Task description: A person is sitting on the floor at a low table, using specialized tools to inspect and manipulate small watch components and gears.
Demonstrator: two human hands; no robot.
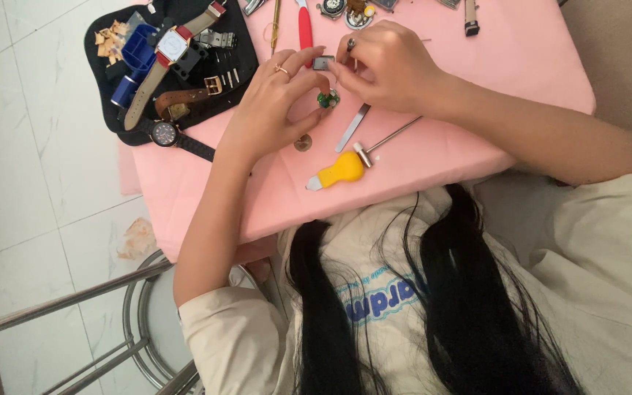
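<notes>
Both of my hands meet over the pink table cover (477,51). My left hand (268,106), with a ring on one finger, curls in from the left, its fingertips on a small grey square part (322,62). My right hand (389,66) is closed, and its fingertips pinch the same part from the right. Just below the fingertips sits a small green round piece (328,97). A small brass-coloured disc (302,141) lies on the cover under my left palm.
A flat metal strip (352,126) and a yellow-handled tool (341,170) with a steel rod lie near the front edge. A red-handled tool (305,29) lies at the back. A black tray (239,69) at the left holds several watches and straps. A metal stool (144,314) stands on the white tiles.
</notes>
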